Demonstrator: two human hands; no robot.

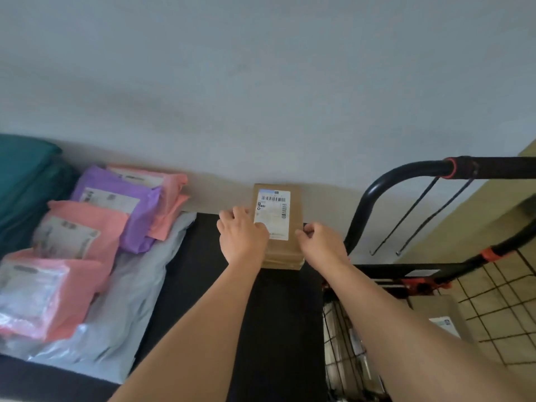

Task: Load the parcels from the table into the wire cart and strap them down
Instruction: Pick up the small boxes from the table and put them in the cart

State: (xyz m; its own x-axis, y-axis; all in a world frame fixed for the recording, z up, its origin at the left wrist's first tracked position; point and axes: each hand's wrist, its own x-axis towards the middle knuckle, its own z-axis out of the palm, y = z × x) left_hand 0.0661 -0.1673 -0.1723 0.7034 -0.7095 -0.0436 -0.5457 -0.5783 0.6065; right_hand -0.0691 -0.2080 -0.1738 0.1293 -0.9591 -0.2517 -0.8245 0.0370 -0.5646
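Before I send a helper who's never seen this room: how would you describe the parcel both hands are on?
Find the black table against the wall and go to its far right corner beside the wire cart. The parcel lies there, gripped by the left hand and right hand. It is the table's only brown cardboard one; the others are pink, purple and grey bags.

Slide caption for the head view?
Left hand and right hand grip a brown parcel on the black table beside the wire cart.
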